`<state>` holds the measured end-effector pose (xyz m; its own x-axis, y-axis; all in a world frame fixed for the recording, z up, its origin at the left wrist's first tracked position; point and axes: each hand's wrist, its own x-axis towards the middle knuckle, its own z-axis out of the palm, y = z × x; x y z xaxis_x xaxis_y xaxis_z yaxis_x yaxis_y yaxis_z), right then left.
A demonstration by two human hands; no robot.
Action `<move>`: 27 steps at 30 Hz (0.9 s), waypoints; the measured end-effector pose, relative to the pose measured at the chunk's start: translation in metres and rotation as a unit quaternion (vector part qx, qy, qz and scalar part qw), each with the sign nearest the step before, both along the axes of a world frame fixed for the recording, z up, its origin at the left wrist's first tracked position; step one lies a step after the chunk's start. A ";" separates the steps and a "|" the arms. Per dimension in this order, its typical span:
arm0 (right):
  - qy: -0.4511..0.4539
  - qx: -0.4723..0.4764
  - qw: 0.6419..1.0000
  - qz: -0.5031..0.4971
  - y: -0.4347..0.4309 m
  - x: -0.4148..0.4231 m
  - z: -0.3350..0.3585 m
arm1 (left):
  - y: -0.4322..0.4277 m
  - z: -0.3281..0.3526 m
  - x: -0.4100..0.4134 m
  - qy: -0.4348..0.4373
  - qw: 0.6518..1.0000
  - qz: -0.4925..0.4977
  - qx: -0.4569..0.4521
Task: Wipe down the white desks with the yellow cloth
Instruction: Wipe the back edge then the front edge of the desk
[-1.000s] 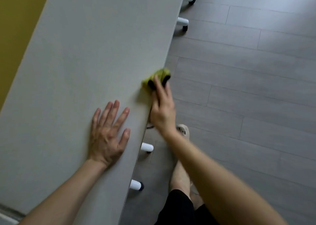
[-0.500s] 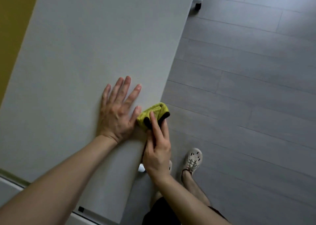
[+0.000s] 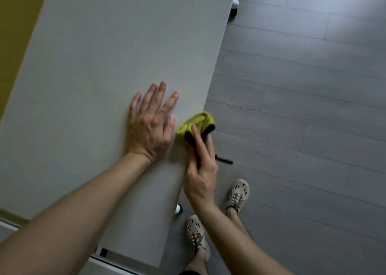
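Gripping yellow cloth (image 3: 197,121) at edge of white desk (image 3: 104,55), right hand (image 3: 201,170) — left hand (image 3: 150,126) flat beside it, fingers spread.

We see the yellow cloth (image 3: 197,122), bunched and dark-trimmed, mid-frame at the right edge of the white desk (image 3: 117,51), whose plain top slants across the left half.

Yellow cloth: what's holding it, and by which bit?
The right hand grips the yellow cloth by its near dark end; the left hand lies flat on the desk, empty.

Yellow cloth (image 3: 195,124) back along desk (image 3: 208,66) edge, now beside left hand (image 3: 150,124).
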<state>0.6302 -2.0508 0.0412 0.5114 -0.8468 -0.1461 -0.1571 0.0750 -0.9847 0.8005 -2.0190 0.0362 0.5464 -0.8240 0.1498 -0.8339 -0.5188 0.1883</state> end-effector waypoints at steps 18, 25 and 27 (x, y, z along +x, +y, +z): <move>0.025 -0.088 0.995 0.026 0.066 -0.047 -0.001 | 0.183 0.012 -0.099 0.006 0.999 0.035 0.015; 0.035 -0.045 0.997 0.052 0.144 -0.103 0.006 | 0.187 0.003 -0.103 -0.001 1.000 0.012 0.008; 0.026 -0.052 0.998 0.026 0.100 -0.066 -0.001 | 0.188 0.000 -0.102 -0.009 1.000 0.012 -0.003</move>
